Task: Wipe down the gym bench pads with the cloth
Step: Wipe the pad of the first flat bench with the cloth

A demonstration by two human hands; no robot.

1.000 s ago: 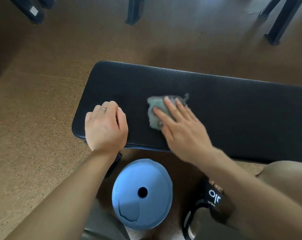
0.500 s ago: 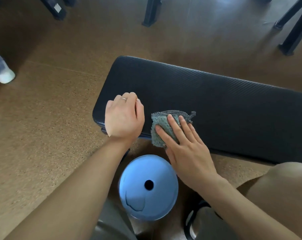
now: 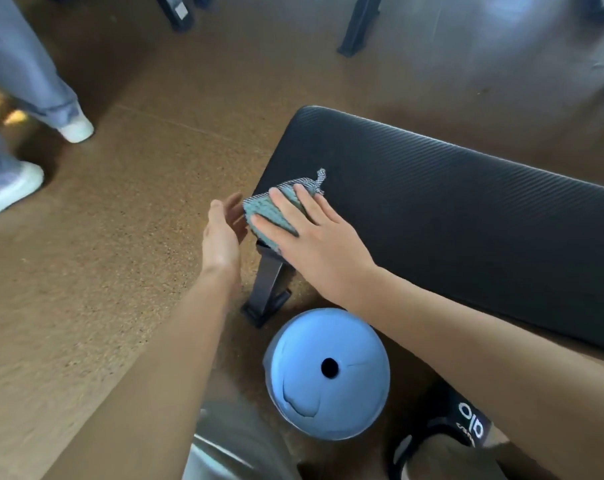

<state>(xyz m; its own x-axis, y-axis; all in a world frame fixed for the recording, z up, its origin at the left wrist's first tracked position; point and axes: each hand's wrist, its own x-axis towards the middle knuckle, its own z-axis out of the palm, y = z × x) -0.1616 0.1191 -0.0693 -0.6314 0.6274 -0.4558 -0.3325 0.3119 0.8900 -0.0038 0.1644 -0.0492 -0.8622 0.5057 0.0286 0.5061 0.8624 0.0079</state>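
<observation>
The right hand (image 3: 314,237) lies flat on a small blue-green cloth (image 3: 274,216). Its fingers (image 3: 283,202) are straight and a little spread, and they press the cloth down. They do not curl round it.

The cloth sits on the near left corner of the black bench pad (image 3: 466,216). Part of the cloth hangs over the corner edge. It has a gray net trim along the top, and a small twisted tail of the trim sticks up.

The left hand (image 3: 222,233) is in the air just beside the corner of the pad, off the pad. Its palm faces the cloth. The fingers are straight and loose, a bit blurred, and hold nothing. I cannot tell if the fingertips touch the cloth.

The pad has fine ribs on top and runs off to the right. Under its corner a dark metal leg (image 3: 269,289) goes down to the brown speckled floor (image 3: 103,271).

A round light blue thing with a black hole in the middle (image 3: 328,374) sits on the floor below the right arm. Near it is a black sandal with white letters (image 3: 466,426).

At the far left stand someone's legs in blue jeans (image 3: 23,64) and white shoes (image 3: 75,128).
</observation>
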